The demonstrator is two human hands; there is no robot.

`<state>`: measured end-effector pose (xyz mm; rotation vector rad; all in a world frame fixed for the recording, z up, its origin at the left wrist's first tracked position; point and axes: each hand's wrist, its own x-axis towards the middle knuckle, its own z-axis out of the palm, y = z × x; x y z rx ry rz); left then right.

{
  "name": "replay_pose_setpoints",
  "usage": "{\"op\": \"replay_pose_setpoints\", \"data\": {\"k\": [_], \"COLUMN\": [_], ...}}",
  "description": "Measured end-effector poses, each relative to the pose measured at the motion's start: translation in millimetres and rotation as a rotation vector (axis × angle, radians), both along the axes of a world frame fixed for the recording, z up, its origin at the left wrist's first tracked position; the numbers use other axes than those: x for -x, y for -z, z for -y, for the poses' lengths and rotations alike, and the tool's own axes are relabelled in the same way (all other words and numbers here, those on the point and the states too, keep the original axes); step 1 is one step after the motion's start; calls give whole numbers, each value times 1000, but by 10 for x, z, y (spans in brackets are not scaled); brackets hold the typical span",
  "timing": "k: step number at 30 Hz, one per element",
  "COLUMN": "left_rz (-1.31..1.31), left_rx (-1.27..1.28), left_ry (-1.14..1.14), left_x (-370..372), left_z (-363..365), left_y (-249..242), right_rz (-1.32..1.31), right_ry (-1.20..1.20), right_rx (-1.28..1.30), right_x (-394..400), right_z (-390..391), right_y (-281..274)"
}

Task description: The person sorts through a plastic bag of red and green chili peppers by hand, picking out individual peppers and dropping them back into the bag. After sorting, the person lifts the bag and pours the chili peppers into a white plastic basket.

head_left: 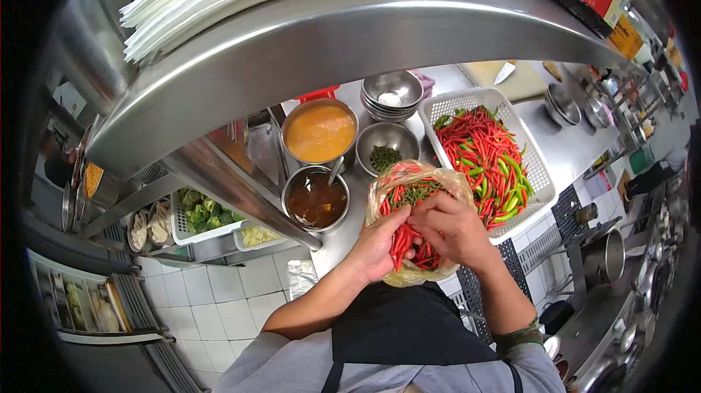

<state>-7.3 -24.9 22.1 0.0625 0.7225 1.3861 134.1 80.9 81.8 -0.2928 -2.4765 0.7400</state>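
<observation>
Pinching red chillies inside the plastic bag [420, 207] at the counter's near edge, the left hand [380, 247] and right hand [456, 229] meet over it, the white basket [537, 166] of chillies just beyond the right.

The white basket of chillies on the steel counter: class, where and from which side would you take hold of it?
Probably grip the white basket by its bare raised rim on the two long sides, coming from above; its mesh walls flare outward and chillies fill the middle.
</observation>
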Motion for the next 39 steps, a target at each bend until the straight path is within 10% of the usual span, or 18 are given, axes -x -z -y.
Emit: {"op": "replay_pose_setpoints", "data": {"k": [7,11,18,21,29,33,39], "left_rz": [-112,-166,-192,-191,-113,-64,-298], "left_rx": [-42,-114,-86,-86,-41,-114,-84], "left_ry": [10,138,189,158,13,9,66], "left_x": [15,0,-36,-34,75,166,128], "left_z": [11,11,-33,-71,-38,-2,-52], "left_y": [58,62,24,0,-46,124,128], "right_rz": [68,-96,-37,-80,374,532,256], "right_ry": [277,13,73,324,543,182,210], "right_rx": [627,1090,1021,-62,288,387,624], "right_x": [-134,-29,-111,-50,-176,-258,-277], "right_z": [-117,-151,-202,-57,-189,-108,-163], "right_y": [184,278,401,280,271,235,177]}}
